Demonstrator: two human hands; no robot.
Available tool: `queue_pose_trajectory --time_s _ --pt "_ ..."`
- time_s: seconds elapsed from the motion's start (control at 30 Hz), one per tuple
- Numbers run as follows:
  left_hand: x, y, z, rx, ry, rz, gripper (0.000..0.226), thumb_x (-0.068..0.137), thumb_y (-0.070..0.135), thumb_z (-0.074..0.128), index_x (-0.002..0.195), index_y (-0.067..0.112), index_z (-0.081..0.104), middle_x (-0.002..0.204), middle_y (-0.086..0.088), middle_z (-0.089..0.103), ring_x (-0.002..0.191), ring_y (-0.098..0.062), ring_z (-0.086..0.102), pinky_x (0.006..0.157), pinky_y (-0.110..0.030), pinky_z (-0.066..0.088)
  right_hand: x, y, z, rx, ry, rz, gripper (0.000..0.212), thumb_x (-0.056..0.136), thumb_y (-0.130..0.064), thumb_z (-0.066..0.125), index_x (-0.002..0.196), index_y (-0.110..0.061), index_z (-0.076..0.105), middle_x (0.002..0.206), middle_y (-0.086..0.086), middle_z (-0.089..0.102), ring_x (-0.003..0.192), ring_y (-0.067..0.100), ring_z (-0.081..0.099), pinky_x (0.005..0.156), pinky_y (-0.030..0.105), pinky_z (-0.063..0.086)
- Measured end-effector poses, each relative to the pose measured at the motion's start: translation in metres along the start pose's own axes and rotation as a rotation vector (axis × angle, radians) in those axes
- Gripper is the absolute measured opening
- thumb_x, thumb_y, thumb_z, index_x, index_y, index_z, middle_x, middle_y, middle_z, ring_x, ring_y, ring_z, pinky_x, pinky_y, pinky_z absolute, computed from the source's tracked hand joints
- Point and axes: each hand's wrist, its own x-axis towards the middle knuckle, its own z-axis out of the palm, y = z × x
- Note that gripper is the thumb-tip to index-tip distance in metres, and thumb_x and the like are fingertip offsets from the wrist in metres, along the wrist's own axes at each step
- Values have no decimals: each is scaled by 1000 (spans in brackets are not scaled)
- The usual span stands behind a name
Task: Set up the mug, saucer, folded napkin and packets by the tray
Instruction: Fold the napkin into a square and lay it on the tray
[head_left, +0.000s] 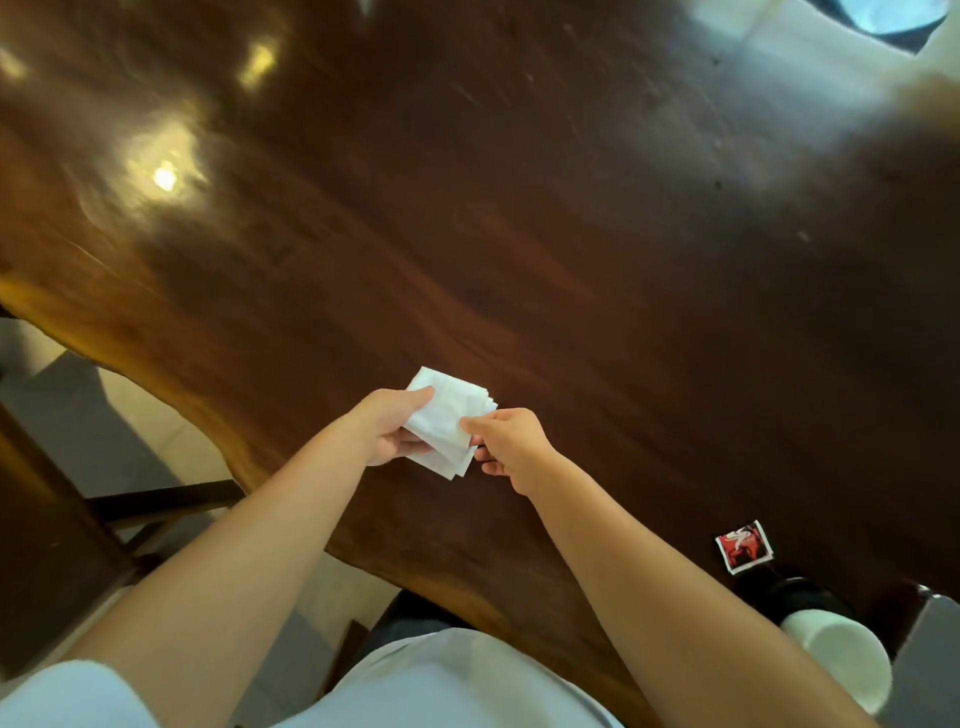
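A white folded napkin (448, 419) is held just above the dark wooden table (571, 260), near its front edge. My left hand (390, 422) grips the napkin's left side, thumb on top. My right hand (506, 442) pinches its right edge between thumb and fingers. A small red and white packet (744, 546) lies flat on the table to the lower right. A white mug (836, 659) stands at the bottom right, on what looks like a dark saucer (795, 592). A grey tray edge (930, 649) shows at the right border.
The table's wavy front edge runs diagonally from the left down to the bottom centre. Light floor tiles (130, 426) and a dark wooden chair (47, 545) lie to the left. A pale blurred object (883, 21) sits at the top right corner.
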Motion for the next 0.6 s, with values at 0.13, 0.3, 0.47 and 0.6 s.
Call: queue_pose_trajectory --time_s 0.13,0.3,0.47,0.6 --pt "3 -16 0 -118 -162 29 36 99 2 55 133 13 55 126 -16 65 111 -33 68 91 -51 58 -2 6 -3 62 21 -49 10 88 -15 71 79 -11 70 70 5 63 62 13 60 60 25 59" --pt "9 -43 -2 -175 -210 132 53 87 -14 61 125 24 59 127 -15 59 118 -37 59 96 -56 54 -5 27 1 146 54 -43 10 82 1 72 88 -6 68 86 9 68 68 17 70 59 23 60" --pt "9 -46 -8 109 163 265 34 88 -4 62 113 21 62 117 -9 64 102 -26 63 76 -38 61 -10 41 5 -91 55 -10 6 85 -6 67 85 -12 68 89 8 69 81 21 69 66 30 62" --pt "10 -54 -8 706 633 590 18 92 17 63 110 14 66 121 -7 59 104 -17 47 80 -30 51 -4 37 -3 -136 298 -183 19 84 -8 66 101 -17 62 101 1 64 90 15 61 64 23 50"
